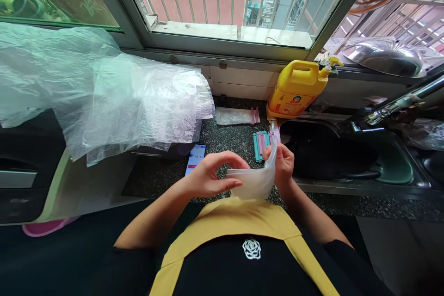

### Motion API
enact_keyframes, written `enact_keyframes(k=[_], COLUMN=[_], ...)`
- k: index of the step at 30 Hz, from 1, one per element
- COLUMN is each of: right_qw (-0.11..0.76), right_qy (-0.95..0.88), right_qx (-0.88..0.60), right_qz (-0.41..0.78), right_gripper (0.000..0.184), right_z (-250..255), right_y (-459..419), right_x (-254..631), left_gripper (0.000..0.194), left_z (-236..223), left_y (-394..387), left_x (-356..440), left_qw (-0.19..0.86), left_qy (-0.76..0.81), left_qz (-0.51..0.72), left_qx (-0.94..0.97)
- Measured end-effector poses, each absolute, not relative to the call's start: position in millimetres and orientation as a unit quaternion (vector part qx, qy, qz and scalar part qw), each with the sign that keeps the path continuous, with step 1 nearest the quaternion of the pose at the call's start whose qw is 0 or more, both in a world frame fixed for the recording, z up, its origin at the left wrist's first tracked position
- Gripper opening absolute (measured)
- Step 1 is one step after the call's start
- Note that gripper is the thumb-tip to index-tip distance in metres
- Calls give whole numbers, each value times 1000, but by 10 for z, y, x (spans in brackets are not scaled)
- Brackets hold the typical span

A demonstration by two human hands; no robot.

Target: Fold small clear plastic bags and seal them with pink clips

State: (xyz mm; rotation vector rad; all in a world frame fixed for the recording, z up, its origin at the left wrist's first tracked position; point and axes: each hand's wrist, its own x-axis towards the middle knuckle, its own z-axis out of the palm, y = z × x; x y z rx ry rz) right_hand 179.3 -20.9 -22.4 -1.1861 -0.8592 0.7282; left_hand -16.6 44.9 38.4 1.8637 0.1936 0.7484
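Note:
A translucent white plastic bag (255,184) is bent up at its right end, in front of the yellow apron. My right hand (284,162) grips that raised end between thumb and fingers. From the other side, my left hand (211,175) curves round the bag's left edge, thumb in front and fingertips partly hidden behind it. What the bag contains cannot be made out. Just beyond the hands lie several teal and pink sealing clips (261,144). Farther back rests another clear bag (233,116) with pink clips at its right end.
A phone (196,158) showing a timer lies left of my hands. Plastic sheeting (138,97) drapes over things at left. A yellow jug (298,89) with a pump stands behind the sink (398,166), which holds a black pan (333,155). A faucet (391,110) reaches in from the right.

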Motion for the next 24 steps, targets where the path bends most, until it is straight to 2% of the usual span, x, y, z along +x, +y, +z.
enact_keyframes(k=[3,10,16,24], right_qw=[704,719,720,750], right_qy=[-387,-389,-405,-390], right_qx=[-517,-490,-460,-415], right_qz=[295,303,326,337], right_gripper=[48,43,34,37], right_z=[-226,-165,-118,36], right_y=[-214,-216,-258,-332], right_x=[1855,1848,1794,1653], left_gripper=[7,19,22,22], left_z=[339,356,263,205], left_y=[427,356,338,319], left_x=[-180,-87,-73,-33], left_qw=[596,736,784,824], left_qy=[100,14,-10,-19], left_qz=[333,280,267,235], left_qx=[724,616,561,515])
